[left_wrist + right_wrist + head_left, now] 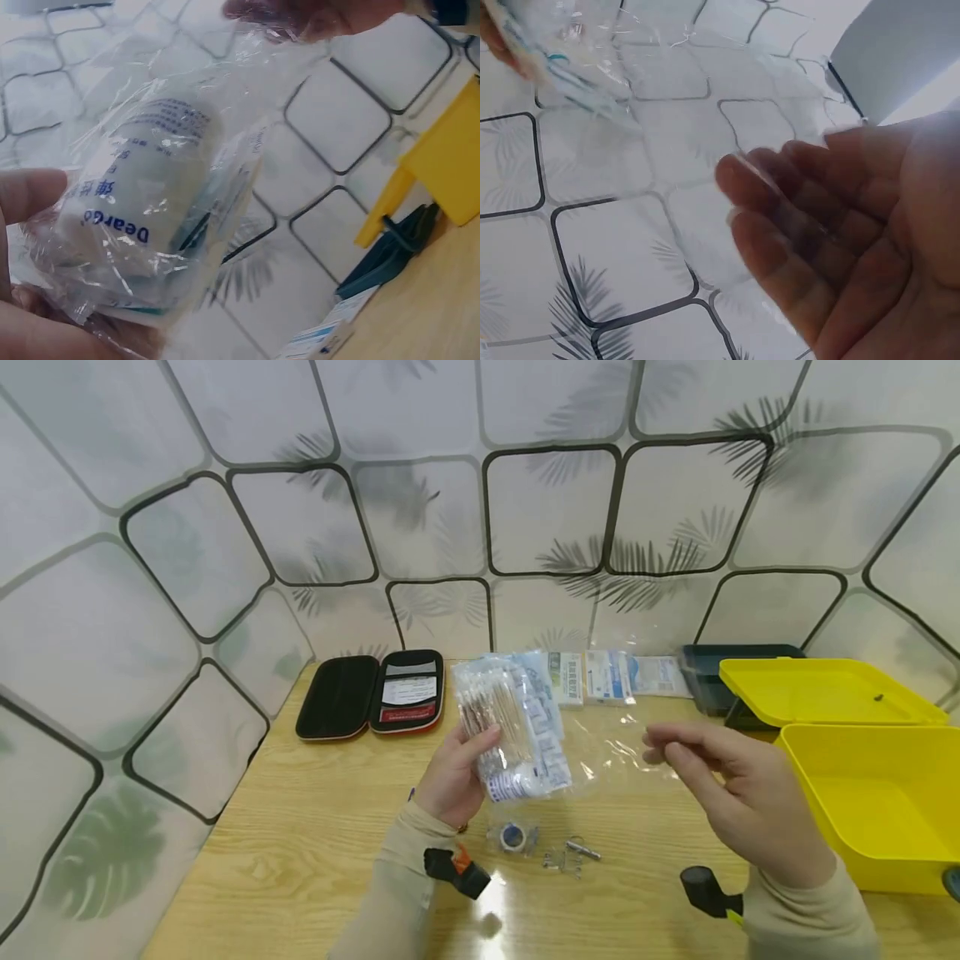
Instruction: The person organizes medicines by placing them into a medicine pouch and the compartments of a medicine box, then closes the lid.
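Note:
My left hand grips a bundle of first-aid supplies in clear wrapping, its thumb across the front. Cotton swabs stand at the front of this bundle, with pale blue packets behind them. A white bandage roll with blue print shows through the plastic in the left wrist view. From the bundle, a clear plastic bag stretches right to my right hand. My right fingers curl around the bag's edge, and a strip of film crosses them in the right wrist view.
A roll of tape, safety pins and a small metal tube lie in front. An open black case sits back left. Boxes line the wall beside a dark green tray. An open yellow box stands right.

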A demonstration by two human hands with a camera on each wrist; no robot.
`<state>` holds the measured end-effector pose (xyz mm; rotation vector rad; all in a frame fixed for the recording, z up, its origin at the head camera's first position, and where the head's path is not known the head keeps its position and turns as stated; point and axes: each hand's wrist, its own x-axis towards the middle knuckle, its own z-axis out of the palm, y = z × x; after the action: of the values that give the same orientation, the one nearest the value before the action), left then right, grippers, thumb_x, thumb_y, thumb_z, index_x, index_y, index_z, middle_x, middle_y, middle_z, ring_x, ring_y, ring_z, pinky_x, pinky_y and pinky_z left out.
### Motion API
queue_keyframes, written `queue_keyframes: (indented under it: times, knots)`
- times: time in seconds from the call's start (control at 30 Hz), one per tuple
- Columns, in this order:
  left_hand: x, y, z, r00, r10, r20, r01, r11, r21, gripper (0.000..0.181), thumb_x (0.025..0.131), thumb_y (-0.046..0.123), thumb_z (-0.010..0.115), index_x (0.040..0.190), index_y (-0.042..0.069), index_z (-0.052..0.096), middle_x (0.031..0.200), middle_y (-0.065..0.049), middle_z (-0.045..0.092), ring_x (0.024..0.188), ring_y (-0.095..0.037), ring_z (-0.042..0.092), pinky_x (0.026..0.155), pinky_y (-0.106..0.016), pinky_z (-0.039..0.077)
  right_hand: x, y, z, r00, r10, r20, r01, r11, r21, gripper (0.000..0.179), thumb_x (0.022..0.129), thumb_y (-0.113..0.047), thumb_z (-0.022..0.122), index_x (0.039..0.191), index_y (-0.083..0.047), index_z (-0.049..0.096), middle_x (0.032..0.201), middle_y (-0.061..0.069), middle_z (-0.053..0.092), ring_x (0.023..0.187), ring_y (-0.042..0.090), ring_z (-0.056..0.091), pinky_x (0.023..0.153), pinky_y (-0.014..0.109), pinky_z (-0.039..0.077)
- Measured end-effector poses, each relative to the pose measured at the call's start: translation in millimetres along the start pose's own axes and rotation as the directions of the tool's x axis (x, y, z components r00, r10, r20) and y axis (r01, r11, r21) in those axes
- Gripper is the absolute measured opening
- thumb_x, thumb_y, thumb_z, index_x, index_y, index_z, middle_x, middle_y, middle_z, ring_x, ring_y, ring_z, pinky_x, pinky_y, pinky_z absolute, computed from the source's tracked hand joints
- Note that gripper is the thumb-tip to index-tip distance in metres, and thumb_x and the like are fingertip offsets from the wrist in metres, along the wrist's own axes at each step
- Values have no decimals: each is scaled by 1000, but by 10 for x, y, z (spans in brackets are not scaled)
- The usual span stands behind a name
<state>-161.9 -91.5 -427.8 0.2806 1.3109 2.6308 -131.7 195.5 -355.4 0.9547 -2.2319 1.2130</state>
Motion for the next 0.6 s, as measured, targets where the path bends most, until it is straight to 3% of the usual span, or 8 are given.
queue_keyframes:
  times: [0.17,0.3,0.4,0.5,0.6]
  knots:
    - [-9,155,-95,995,87,-50,-88,996,-19,38,101,9,45,138,12,40,129,-6,55,118,-19,54,97,-33,46,43,-4,79,998,-48,-50,43,994,-97,59,67,8,81,121,-8,65,95,-2,70,81,5,61,71,12,47]
    - [-14,198,-121,996,79,-43,-79,997,-14,38,101,9,46,138,10,39,131,-7,53,120,-20,52,100,-34,44,85,64,159,988,-106,-115,89,986,-142,55,66,9,80,116,-7,68,88,-3,69,77,3,57,69,14,43]
    - [-16,200,-131,997,74,-22,-74,997,-28,37,101,8,46,138,8,39,131,-8,53,120,-21,52,101,-34,44,90,76,173,978,-60,-202,39,993,-107,54,67,17,76,116,-3,67,85,1,66,78,3,57,75,13,45]
    - [-18,202,-132,997,80,-22,-80,996,-34,37,101,7,45,138,6,38,132,-9,53,121,-21,53,101,-34,44,95,64,185,958,-6,-286,-8,999,-50,56,67,23,73,117,1,64,86,5,64,83,5,57,84,13,46]
    - [-20,230,-144,994,96,-48,-98,995,-36,39,101,9,46,139,6,37,134,-9,52,124,-22,50,103,-35,42,113,59,233,914,32,-405,-20,999,34,48,72,24,68,117,10,60,93,4,64,89,11,58,89,18,46]
